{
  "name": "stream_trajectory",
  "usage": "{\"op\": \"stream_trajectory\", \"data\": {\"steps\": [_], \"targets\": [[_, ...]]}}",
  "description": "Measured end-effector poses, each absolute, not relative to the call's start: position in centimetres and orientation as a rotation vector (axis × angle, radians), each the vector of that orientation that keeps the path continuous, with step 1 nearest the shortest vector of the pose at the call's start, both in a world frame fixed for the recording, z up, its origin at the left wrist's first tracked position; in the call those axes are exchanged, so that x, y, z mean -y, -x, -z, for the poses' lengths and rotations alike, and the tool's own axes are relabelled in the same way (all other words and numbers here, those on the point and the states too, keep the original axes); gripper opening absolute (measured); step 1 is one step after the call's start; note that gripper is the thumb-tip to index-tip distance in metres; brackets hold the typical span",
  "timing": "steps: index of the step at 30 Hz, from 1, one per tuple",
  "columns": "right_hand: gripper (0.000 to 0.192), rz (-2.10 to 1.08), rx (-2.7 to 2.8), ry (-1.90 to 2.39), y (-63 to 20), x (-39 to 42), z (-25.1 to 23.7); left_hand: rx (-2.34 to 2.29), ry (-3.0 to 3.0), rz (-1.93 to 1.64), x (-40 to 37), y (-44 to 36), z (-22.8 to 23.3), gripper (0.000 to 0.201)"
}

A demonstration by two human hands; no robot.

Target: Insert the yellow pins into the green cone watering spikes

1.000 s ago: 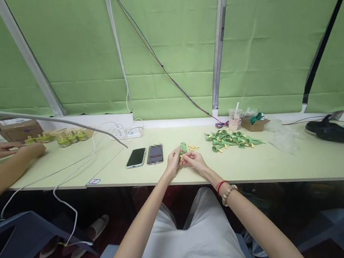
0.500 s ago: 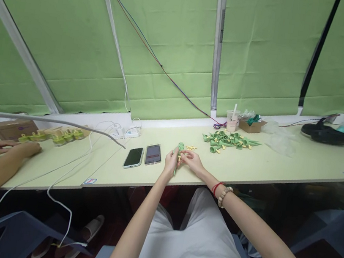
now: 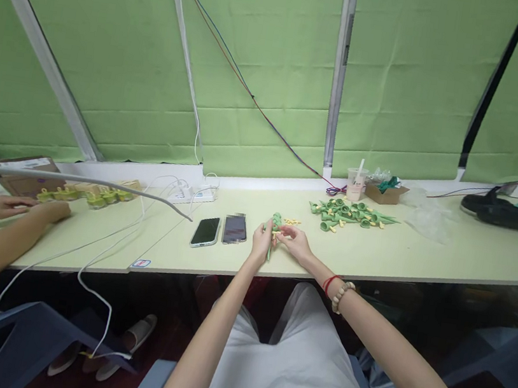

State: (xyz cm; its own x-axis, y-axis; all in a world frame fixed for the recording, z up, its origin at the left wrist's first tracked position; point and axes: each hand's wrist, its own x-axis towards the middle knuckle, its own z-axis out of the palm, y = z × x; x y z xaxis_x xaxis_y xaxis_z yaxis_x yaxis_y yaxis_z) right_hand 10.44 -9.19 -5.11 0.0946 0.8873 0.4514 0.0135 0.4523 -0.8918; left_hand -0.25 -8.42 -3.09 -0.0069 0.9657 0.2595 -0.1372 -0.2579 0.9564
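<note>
My left hand (image 3: 261, 240) grips a small green plastic piece (image 3: 275, 223) with a thin stem pointing down, held just above the pale table (image 3: 424, 256). My right hand (image 3: 294, 242) meets it from the right, its fingertips pinching a small yellow part against the green piece. A few loose yellow parts (image 3: 290, 221) lie on the table just behind my hands. A pile of green pieces with yellow parts (image 3: 351, 211) sits further back to the right.
Two phones (image 3: 220, 229) lie left of my hands. A power strip with white cables (image 3: 190, 194) is behind them. A drink cup (image 3: 355, 182), a small cardboard box (image 3: 386, 191) and a black object (image 3: 504, 212) stand at the back right. Another person's arms (image 3: 3, 229) work at the left.
My hands stay together on the green piece, almost unmoved. The view has shifted slightly as my head moved.
</note>
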Motion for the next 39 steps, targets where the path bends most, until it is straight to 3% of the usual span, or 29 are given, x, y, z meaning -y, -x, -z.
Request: {"op": "stream_trajectory", "data": {"steps": [39], "targets": [[0.028, -0.811, 1.393, 0.858, -10.12, 9.19, 4.75, -0.963, -1.284, -1.459, 8.56, 0.25, 2.68, 0.043]]}}
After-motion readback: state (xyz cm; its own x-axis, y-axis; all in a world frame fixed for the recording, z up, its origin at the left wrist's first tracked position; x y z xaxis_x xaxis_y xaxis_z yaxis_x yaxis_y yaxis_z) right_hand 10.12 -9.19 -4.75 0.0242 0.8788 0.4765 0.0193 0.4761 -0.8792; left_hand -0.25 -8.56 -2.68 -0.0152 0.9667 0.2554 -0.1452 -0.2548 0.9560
